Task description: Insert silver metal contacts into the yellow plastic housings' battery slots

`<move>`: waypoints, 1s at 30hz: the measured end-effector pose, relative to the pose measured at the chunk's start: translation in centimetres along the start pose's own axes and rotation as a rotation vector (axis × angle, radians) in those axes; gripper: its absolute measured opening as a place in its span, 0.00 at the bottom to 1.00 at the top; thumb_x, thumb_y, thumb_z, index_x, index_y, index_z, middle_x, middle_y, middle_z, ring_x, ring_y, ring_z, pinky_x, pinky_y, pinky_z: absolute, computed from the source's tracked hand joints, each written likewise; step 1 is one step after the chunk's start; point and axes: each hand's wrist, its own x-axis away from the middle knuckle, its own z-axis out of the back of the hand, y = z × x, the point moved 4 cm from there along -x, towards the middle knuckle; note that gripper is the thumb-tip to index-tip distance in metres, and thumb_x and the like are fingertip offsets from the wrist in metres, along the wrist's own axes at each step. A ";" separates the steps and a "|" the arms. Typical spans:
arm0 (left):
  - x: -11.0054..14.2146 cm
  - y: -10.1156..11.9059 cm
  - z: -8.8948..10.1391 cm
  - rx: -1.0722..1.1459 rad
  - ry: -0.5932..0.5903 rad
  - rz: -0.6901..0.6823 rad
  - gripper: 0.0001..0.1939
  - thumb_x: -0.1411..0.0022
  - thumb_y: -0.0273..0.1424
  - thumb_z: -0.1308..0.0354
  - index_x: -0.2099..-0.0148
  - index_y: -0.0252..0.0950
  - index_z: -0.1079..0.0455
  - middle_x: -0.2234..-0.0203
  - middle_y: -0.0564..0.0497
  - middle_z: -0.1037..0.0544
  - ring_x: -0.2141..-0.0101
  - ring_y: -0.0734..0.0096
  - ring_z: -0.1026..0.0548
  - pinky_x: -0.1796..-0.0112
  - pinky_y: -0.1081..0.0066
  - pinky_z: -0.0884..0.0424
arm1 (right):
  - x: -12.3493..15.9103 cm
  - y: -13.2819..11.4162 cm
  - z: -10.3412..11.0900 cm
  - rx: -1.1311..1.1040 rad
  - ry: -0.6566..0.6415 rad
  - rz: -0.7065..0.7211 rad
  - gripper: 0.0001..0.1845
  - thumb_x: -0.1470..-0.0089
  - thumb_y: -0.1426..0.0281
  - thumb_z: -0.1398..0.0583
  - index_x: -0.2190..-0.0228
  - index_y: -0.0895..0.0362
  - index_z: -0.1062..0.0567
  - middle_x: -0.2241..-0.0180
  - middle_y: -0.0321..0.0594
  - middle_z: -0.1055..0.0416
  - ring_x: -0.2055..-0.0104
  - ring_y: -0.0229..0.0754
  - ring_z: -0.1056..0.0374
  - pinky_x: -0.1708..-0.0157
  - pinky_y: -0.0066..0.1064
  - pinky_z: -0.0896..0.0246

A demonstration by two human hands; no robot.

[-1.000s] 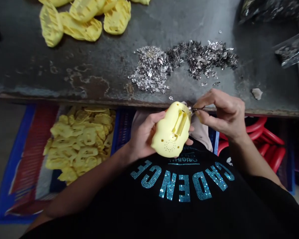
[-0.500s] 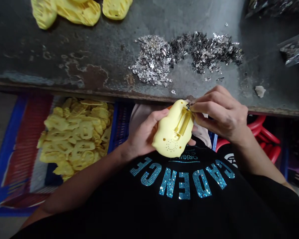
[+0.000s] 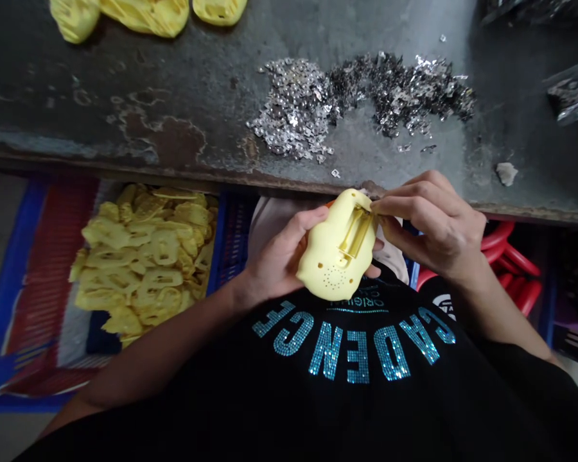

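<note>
A yellow plastic housing (image 3: 325, 253) with an open battery compartment (image 3: 358, 231) and a ring of small holes is held in front of my shirt. My left hand (image 3: 282, 253) wraps round it from the left, thumb on its edge and fingertips showing at its right side. At the compartment's upper end, the fingers of my right hand (image 3: 428, 221) are pinched together. A small dark metal piece seems to sit there by the fingertips; whether they still grip it is hidden. Beyond, on the metal table (image 3: 221, 122), lie a pile of shiny metal contacts (image 3: 293, 109) and a darker pile (image 3: 404, 93).
More yellow housings (image 3: 144, 14) lie at the table's far left. Below the edge, a blue crate (image 3: 9, 308) holds many yellow plastic parts (image 3: 144, 256). Red curved parts (image 3: 515, 256) are at the right. A clear bag (image 3: 575, 90) rests on the table's right side.
My right fingertips have pressed in at the compartment's upper end, and the dark piece that showed there is now less visible. The housing stays in my left hand; the view has shifted slightly.
</note>
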 end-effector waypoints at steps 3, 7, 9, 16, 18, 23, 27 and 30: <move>0.0 0.0 0.0 -0.002 0.000 -0.008 0.30 0.28 0.49 0.31 0.33 0.37 0.21 0.54 0.42 0.07 0.61 0.45 0.07 0.63 0.60 0.13 | 0.5 -0.3 -0.3 0.012 0.063 -0.006 0.13 0.24 0.68 0.35 0.43 0.42 0.18 0.53 0.38 0.13 0.58 0.47 0.21 0.57 0.45 0.25; 0.0 0.2 -0.1 -0.023 0.018 -0.068 0.31 0.27 0.48 0.32 0.30 0.36 0.23 0.55 0.43 0.07 0.62 0.47 0.07 0.64 0.61 0.13 | 1.0 -1.1 -0.8 0.092 0.141 0.056 0.17 0.25 0.70 0.33 0.40 0.44 0.18 0.54 0.40 0.12 0.60 0.47 0.23 0.61 0.44 0.28; 0.1 0.3 -0.2 -0.027 0.018 -0.078 0.32 0.27 0.50 0.32 0.30 0.37 0.23 0.54 0.44 0.07 0.62 0.47 0.07 0.64 0.61 0.13 | 1.1 -1.4 -1.0 0.142 0.165 0.065 0.18 0.25 0.69 0.33 0.38 0.44 0.19 0.55 0.40 0.12 0.62 0.47 0.24 0.62 0.44 0.29; 0.5 0.0 -0.2 -0.011 0.007 -0.097 0.32 0.28 0.53 0.29 0.32 0.39 0.21 0.52 0.43 0.08 0.57 0.46 0.08 0.53 0.54 0.11 | 1.3 -1.9 -0.7 0.131 0.175 0.017 0.19 0.25 0.68 0.33 0.38 0.39 0.17 0.56 0.39 0.12 0.62 0.48 0.23 0.62 0.45 0.30; 0.6 -0.1 -0.4 -0.015 0.010 -0.127 0.31 0.28 0.52 0.29 0.33 0.40 0.21 0.52 0.44 0.08 0.58 0.48 0.08 0.56 0.56 0.11 | 1.0 -1.8 -0.5 0.030 0.160 -0.040 0.16 0.26 0.68 0.32 0.42 0.39 0.15 0.57 0.38 0.13 0.61 0.48 0.22 0.60 0.45 0.27; 0.6 -0.3 -0.8 -0.021 0.016 -0.148 0.27 0.28 0.51 0.28 0.38 0.39 0.19 0.51 0.44 0.09 0.58 0.48 0.09 0.57 0.56 0.11 | 0.2 -1.5 0.0 -0.096 0.071 -0.205 0.07 0.26 0.65 0.32 0.52 0.42 0.12 0.56 0.40 0.12 0.57 0.50 0.19 0.54 0.49 0.20; 0.7 -0.4 -0.8 -0.026 0.057 -0.171 0.26 0.28 0.50 0.27 0.38 0.39 0.17 0.49 0.45 0.09 0.54 0.49 0.10 0.52 0.53 0.10 | -0.4 -0.8 0.3 -0.212 0.025 -0.291 0.09 0.27 0.59 0.31 0.49 0.46 0.12 0.53 0.43 0.14 0.54 0.51 0.19 0.53 0.46 0.18; 1.2 -0.4 -0.5 -0.100 0.138 -0.212 0.26 0.27 0.46 0.26 0.33 0.42 0.19 0.44 0.46 0.10 0.51 0.50 0.10 0.53 0.57 0.11 | -1.2 -0.3 0.2 -0.339 -0.123 -0.324 0.14 0.28 0.59 0.30 0.46 0.51 0.15 0.53 0.42 0.16 0.57 0.46 0.20 0.56 0.39 0.19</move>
